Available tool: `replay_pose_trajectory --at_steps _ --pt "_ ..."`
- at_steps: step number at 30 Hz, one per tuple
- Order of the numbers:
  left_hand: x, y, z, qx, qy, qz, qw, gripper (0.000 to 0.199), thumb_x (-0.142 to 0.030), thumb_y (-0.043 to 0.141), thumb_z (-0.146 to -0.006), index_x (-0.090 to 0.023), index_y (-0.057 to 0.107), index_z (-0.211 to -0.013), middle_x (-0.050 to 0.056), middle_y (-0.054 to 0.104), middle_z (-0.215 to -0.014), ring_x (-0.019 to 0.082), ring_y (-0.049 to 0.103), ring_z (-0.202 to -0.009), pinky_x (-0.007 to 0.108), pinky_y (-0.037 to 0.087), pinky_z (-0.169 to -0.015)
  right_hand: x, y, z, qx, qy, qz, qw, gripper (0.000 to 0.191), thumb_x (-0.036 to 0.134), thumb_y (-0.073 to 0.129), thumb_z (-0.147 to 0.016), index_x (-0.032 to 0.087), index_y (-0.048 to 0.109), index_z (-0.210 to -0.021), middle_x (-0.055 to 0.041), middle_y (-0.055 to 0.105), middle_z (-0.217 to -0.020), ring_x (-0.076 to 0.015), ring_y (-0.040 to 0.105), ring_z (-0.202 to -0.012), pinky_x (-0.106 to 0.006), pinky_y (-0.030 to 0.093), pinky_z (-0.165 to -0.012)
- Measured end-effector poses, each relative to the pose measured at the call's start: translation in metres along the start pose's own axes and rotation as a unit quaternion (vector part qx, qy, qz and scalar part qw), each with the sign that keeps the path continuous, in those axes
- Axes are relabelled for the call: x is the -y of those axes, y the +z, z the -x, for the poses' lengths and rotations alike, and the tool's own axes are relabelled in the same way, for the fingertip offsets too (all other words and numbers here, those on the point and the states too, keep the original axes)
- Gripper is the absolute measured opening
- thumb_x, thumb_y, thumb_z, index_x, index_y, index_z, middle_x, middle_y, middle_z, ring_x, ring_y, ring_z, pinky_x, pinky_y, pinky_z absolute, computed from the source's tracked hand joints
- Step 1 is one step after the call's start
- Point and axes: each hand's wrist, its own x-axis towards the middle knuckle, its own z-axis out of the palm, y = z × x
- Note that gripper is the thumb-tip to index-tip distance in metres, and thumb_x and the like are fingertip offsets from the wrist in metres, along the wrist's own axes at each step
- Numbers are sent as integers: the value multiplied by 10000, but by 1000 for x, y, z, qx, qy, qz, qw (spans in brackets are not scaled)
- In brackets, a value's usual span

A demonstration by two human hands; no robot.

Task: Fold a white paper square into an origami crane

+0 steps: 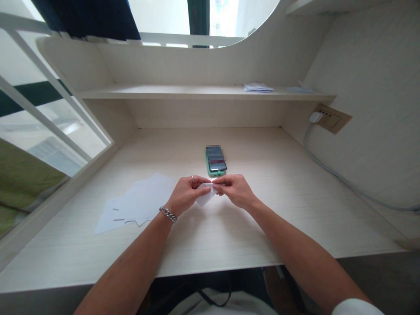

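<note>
A small piece of folded white paper (205, 199) is held between both hands over the desk. My left hand (187, 191), with a ring and a chain bracelet at the wrist, pinches its left side between thumb and fingers. At its upper right edge, my right hand (235, 189) grips the paper with thumb and fingertips. The fingertips of both hands almost meet at the top of the paper, and the fingers hide part of its folds. Just beyond them lies a phone (218, 165) with a green case or pack around it.
Loose white sheets (141, 201) overlap on the desk (223, 245) at the left. A shelf (183, 92) at the back carries folded papers (258, 87). On the right wall, a plug (316, 117) sits in a socket, and its grey cable (341, 177) runs along the desk's right side.
</note>
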Motion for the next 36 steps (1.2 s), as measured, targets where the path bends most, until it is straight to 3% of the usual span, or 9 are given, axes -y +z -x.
replay_pose_trajectory --at_steps 12,22,27,36 --pt "3 2 1 -19 8 -61 998 371 -312 833 -621 -125 726 -923 61 730 -764 160 653 -661 239 468 -566 1 0 1 1 -4 18 1000 319 392 792 -683 129 775 -864 -50 699 -647 -141 635 -569 -302 552 -598" --pt "0 -1 0 -28 5 -47 998 333 -289 837 -590 -139 734 -869 59 739 -786 160 650 -671 243 479 -583 4 -3 0 -5 20 -8 1000 365 401 833 -627 120 755 -846 -46 695 -630 -150 651 -589 -303 554 -605" --pt "-2 1 2 -5 -4 -91 996 300 -379 783 -674 -135 754 -846 58 724 -722 140 607 -596 224 430 -512 5 -3 1 7 15 5 1000 351 410 834 -622 125 758 -812 -37 677 -595 -142 628 -553 -295 535 -577" --pt "-4 0 2 -39 25 -108 993 294 -417 779 -676 -141 753 -775 46 713 -680 121 566 -563 213 402 -494 4 1 1 -18 5 -38 999 395 383 875 -552 117 752 -817 -46 695 -631 -145 640 -586 -296 537 -597"
